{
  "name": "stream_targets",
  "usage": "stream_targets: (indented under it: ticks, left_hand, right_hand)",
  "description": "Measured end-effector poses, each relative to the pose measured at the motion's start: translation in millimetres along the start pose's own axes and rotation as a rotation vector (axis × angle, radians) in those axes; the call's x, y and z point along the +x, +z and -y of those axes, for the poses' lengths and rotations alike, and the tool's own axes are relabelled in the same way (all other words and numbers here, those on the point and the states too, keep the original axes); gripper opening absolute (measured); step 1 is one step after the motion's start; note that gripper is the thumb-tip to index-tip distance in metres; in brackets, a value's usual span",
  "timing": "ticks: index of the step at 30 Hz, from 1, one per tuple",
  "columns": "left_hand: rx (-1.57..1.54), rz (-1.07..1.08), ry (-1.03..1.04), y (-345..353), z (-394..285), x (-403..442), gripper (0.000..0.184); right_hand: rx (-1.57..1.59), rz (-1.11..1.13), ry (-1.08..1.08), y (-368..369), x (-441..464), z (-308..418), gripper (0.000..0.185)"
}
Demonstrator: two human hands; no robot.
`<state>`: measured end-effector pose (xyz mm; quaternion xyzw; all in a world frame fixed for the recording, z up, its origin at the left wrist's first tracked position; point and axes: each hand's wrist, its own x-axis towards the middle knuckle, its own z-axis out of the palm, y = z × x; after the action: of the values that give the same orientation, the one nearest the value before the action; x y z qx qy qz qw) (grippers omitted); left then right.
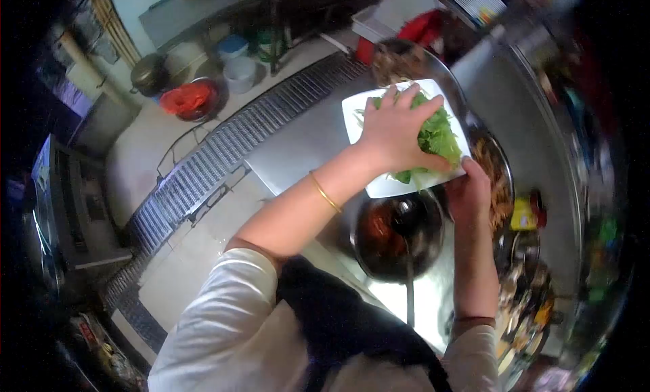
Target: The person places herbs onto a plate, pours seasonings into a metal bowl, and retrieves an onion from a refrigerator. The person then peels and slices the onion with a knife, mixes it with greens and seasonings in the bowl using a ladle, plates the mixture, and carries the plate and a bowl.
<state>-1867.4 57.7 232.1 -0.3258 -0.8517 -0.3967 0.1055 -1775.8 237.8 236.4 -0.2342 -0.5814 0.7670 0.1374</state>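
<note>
A square white plate (357,114) is held up in front of me, with leafy greens (440,138) piled on it. Over the pile lies my left hand (396,131), palm down, fingers spread and touching the leaves. My right hand (470,189) grips the plate at its near right corner, thumb on the rim. Just below the plate stands a round dark metal bowl (433,253) with reddish contents. A long-handled ladle (410,287) rests in it, its handle pointing toward me. The greens under my palm are hidden.
To the right are a large pan (508,182) of brownish food and a yellow package (523,214). Another big basin (450,77) sits beyond the plate. On the left, a floor grate (237,138) runs past a red bag (186,97) and a white bucket (240,75).
</note>
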Motion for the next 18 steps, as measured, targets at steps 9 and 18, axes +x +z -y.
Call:
stream_targets:
  ticks: [9, 18]
  left_hand:
    - [-0.123, -0.309, -0.118, -124, 205, 90, 0.095]
    - [-0.174, -0.579, -0.002, -174, 290, 173, 0.095]
  right_hand:
    - [-0.304, 0.074, -0.007, 275, 114, 28, 0.015]
    - [-0.384, 0.152, -0.118, 394, 169, 63, 0.016]
